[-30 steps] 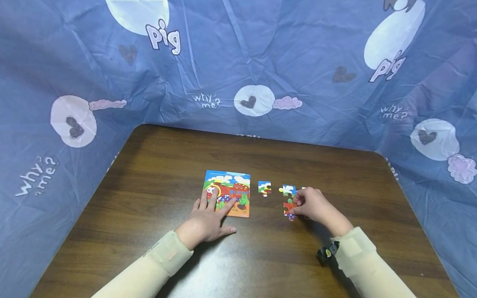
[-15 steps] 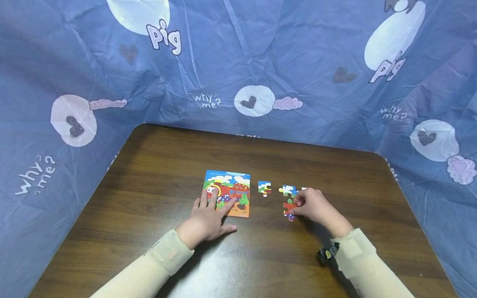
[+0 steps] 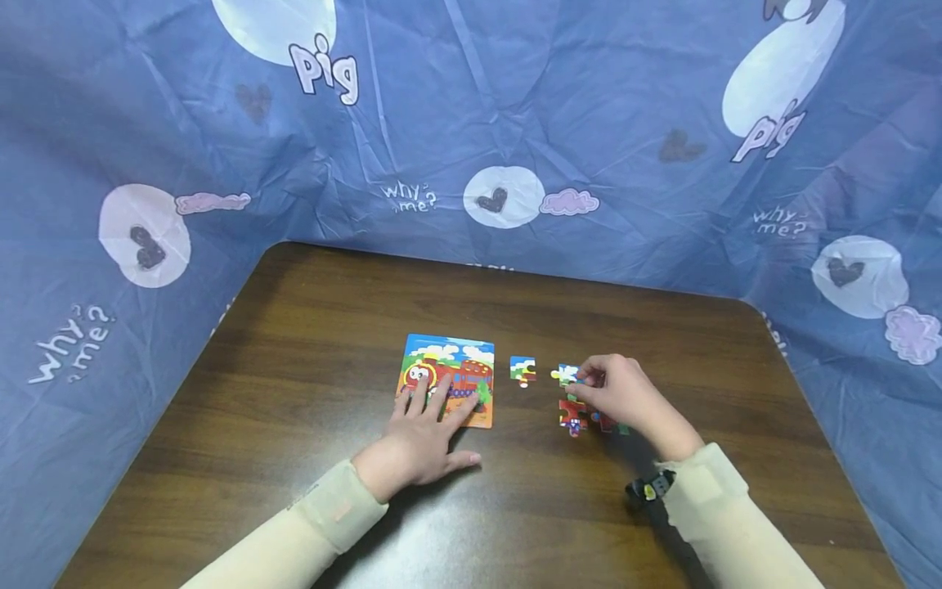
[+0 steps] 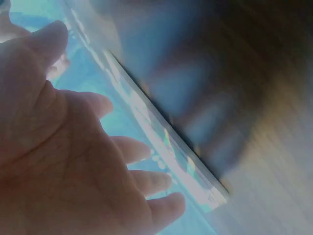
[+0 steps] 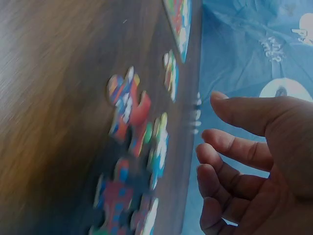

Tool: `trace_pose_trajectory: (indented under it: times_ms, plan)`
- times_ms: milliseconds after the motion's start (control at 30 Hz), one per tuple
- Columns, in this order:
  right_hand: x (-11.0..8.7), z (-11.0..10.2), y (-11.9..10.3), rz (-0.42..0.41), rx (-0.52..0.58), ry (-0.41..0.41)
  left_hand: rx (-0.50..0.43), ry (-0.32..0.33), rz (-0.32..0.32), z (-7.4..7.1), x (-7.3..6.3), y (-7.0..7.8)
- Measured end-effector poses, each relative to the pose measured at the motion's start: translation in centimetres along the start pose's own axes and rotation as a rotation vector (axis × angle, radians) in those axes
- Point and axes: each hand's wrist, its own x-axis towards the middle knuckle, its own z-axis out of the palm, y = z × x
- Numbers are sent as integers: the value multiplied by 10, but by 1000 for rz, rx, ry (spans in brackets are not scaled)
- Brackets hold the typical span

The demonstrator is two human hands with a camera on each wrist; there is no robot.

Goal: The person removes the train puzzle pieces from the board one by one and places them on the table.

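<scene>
Spread straight across the lower part of a train picture board [image 3: 467, 376], my left hand [image 3: 415, 446] hides some of its bottom edge. My right hand [image 3: 625, 397] hovers at a blue-and-white jigsaw piece [image 3: 566, 374], thumb and forefinger right at its right edge in the head view. In the right wrist view the thumb stands apart from the loosely curled fingers, and no piece shows between them. Just below lies a red jigsaw piece [image 3: 571, 416]. Another red jigsaw piece [image 3: 607, 423] is partly covered by the right hand.
A separate jigsaw piece [image 3: 522, 369] with sky and green lies between the board and the right-hand cluster. The brown wooden table [image 3: 353, 294] ends at a blue printed cloth [image 3: 412, 139] behind. A small black device [image 3: 649, 488] is at the right wrist.
My right hand has left the red jigsaw piece and moved slightly up to the blue-and-white one. My left hand has shifted a little right and its fingers show more of the train.
</scene>
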Motion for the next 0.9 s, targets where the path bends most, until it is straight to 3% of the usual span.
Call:
trace_pose_trajectory:
  times_ms: [167,367,633,900]
  plan:
    - [14,6,-19,-5,18,-50,-14,-3,4,2,-4,9]
    - [45,22,-50,-59,34,-108,-36,-12,-10,10,-5,12]
    - [91,68,-106,-147,-9,-221,1,-27,-3,13,-6,14]
    - [109,102,-141,-177,-83,-295,14,-22,-1,13,-7,13]
